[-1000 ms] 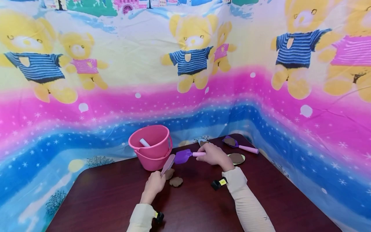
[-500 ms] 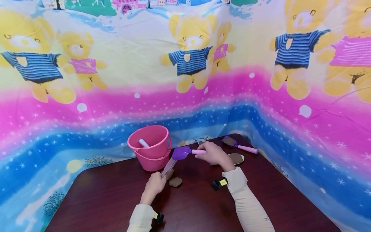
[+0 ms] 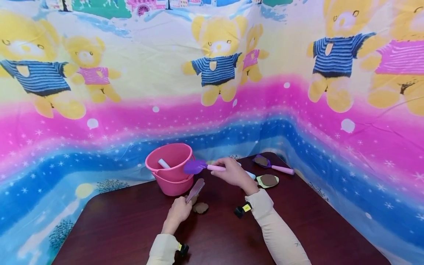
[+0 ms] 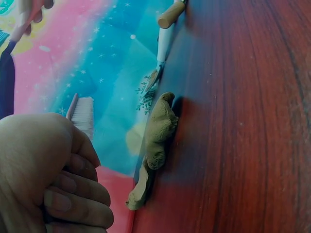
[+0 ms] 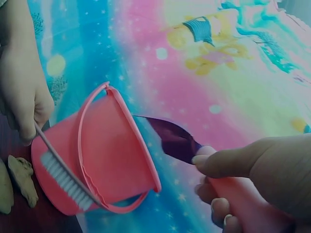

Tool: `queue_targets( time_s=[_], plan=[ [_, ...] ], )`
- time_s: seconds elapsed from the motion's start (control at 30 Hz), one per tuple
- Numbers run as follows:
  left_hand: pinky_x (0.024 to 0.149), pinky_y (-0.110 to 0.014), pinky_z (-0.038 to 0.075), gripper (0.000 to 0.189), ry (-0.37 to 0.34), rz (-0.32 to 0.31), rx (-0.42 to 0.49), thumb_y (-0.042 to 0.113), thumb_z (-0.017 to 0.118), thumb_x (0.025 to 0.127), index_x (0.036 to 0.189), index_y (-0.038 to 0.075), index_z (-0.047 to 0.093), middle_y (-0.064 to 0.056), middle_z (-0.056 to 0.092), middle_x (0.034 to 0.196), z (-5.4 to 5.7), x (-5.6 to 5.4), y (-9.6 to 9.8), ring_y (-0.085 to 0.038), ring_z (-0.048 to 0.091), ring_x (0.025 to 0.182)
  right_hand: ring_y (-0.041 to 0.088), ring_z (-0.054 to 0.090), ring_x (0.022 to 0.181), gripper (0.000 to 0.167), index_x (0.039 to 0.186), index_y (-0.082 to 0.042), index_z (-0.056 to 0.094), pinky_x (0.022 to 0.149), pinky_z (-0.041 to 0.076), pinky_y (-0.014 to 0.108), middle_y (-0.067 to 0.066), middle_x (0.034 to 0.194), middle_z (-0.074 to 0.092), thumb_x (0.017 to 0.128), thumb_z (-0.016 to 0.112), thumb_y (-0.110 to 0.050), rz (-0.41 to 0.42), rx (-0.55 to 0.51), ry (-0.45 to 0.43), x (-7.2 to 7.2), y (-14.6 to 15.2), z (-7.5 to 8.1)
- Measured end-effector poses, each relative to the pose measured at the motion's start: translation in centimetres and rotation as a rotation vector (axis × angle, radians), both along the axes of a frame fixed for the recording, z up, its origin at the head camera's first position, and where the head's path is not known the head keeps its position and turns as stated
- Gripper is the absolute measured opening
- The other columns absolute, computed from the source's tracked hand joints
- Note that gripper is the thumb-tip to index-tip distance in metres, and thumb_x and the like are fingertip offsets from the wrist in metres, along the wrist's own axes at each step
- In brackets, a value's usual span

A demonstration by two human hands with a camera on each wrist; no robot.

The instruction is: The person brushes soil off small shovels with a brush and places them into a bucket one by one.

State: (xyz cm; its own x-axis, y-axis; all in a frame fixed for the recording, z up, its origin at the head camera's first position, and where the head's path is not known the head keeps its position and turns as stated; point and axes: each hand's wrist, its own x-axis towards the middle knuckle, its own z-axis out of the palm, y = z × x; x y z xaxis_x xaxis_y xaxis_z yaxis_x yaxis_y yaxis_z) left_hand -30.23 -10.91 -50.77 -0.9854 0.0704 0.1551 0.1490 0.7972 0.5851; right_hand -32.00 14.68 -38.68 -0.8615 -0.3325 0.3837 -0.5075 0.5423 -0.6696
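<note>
Purple toy shovel (image 3: 216, 168) held in the right hand (image 3: 232, 172), just beside the pink bucket (image 3: 173, 187); brush (image 3: 195, 190) gripped by the left hand (image 3: 179, 212). Swung too low, the bucket could be knocked over!

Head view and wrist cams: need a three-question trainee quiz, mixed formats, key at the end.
1. What colour is the blade of the shovel in the right hand?

2. True or false: the left hand holds a white-bristled brush.

3. What rests on the pink-handled shovel lying on the table?
A) a bucket
B) a brown lump
C) nothing

Key: 1. Purple. 2. True. 3. B.
</note>
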Motion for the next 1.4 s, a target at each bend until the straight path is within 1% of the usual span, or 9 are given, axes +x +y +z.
queue_targets(
  time_s=[0.2, 0.37, 0.53, 0.67, 0.87, 0.97, 1.1, 1.27, 1.4],
  plan=[
    [0.045, -0.030, 0.034, 0.027, -0.019, -0.001, 0.011, 0.019, 0.054, 0.096, 0.070, 0.013, 0.050, 0.001, 0.042, 0.058, -0.3, 0.1, -0.2, -0.014, 0.042, 0.050, 0.016, 0.062, 0.077, 0.020, 0.109, -0.014, 0.073, 0.066, 0.052, 0.033, -0.001, 0.095, 0.070, 0.092, 0.075, -0.024, 0.013, -0.071, 0.028, -1.6, -2.3, 1.0],
    [0.045, -0.029, 0.035, 0.026, -0.016, -0.017, 0.017, 0.019, 0.053, 0.097, 0.071, 0.012, 0.051, 0.001, 0.044, 0.059, -0.3, -0.1, -0.3, -0.014, 0.042, 0.050, 0.017, 0.065, 0.075, 0.021, 0.110, -0.012, 0.073, 0.064, 0.054, 0.032, 0.001, 0.093, 0.070, 0.093, 0.074, -0.024, 0.040, -0.109, 0.030, -3.3, -3.9, 2.1],
    [0.044, -0.029, 0.034, 0.022, -0.036, -0.027, 0.039, 0.020, 0.053, 0.097, 0.078, 0.009, 0.058, 0.001, 0.046, 0.059, -0.2, -0.2, -0.2, -0.014, 0.042, 0.048, 0.013, 0.067, 0.078, 0.023, 0.110, -0.012, 0.077, 0.066, 0.056, 0.031, 0.000, 0.096, 0.074, 0.093, 0.075, -0.028, 0.047, -0.106, 0.071, -5.2, -5.1, 2.8],
    [0.043, -0.029, 0.034, 0.023, -0.034, -0.024, 0.037, 0.019, 0.053, 0.097, 0.078, 0.009, 0.058, 0.000, 0.046, 0.059, -0.1, -0.3, -0.2, -0.014, 0.042, 0.048, 0.010, 0.069, 0.083, 0.025, 0.106, -0.013, 0.080, 0.073, 0.058, 0.030, -0.002, 0.096, 0.076, 0.093, 0.074, -0.034, 0.048, -0.115, 0.079, -6.7, -6.0, 3.1],
    [0.046, -0.031, 0.036, 0.026, -0.015, -0.017, 0.008, 0.020, 0.054, 0.096, 0.071, 0.011, 0.052, 0.000, 0.045, 0.061, -0.2, -0.2, -0.1, -0.015, 0.043, 0.051, 0.014, 0.074, 0.089, 0.024, 0.104, -0.006, 0.079, 0.077, 0.059, 0.028, 0.006, 0.099, 0.077, 0.091, 0.077, -0.027, 0.034, -0.032, 0.040, -8.3, -8.0, 3.6],
    [0.045, -0.031, 0.036, 0.027, -0.011, -0.022, 0.012, 0.020, 0.054, 0.095, 0.069, 0.011, 0.051, 0.000, 0.045, 0.061, -0.3, -0.1, -0.1, -0.015, 0.043, 0.051, 0.015, 0.073, 0.091, 0.020, 0.102, -0.004, 0.079, 0.077, 0.057, 0.026, 0.008, 0.100, 0.076, 0.090, 0.078, -0.020, 0.023, 0.037, 0.035, -8.8, -9.2, 3.7],
    [0.046, -0.031, 0.036, 0.028, -0.019, -0.023, 0.018, 0.020, 0.054, 0.096, 0.069, 0.011, 0.051, 0.000, 0.044, 0.061, -0.3, -0.1, -0.2, -0.015, 0.043, 0.051, 0.017, 0.073, 0.092, 0.018, 0.103, 0.000, 0.077, 0.076, 0.057, 0.025, 0.010, 0.100, 0.075, 0.091, 0.077, -0.014, 0.002, 0.076, 0.030, -9.2, -10.6, 3.6],
    [0.045, -0.030, 0.036, 0.031, -0.046, -0.039, 0.036, 0.019, 0.053, 0.097, 0.067, 0.011, 0.049, 0.000, 0.044, 0.059, -0.5, -0.1, -0.2, -0.015, 0.043, 0.049, 0.015, 0.072, 0.079, 0.016, 0.103, 0.001, 0.075, 0.068, 0.057, 0.024, 0.010, 0.095, 0.074, 0.090, 0.076, -0.009, 0.004, 0.095, 0.018, -9.7, -11.7, 3.2],
    [0.045, -0.030, 0.037, 0.032, -0.046, -0.045, 0.040, 0.020, 0.054, 0.098, 0.067, 0.011, 0.049, 0.001, 0.044, 0.060, -0.6, -0.1, -0.1, -0.014, 0.043, 0.050, 0.012, 0.067, 0.071, 0.010, 0.097, -0.003, 0.073, 0.060, 0.055, 0.022, 0.006, 0.091, 0.071, 0.089, 0.077, -0.008, 0.023, 0.128, 0.021, -10.7, -12.4, 2.8]
  ],
)
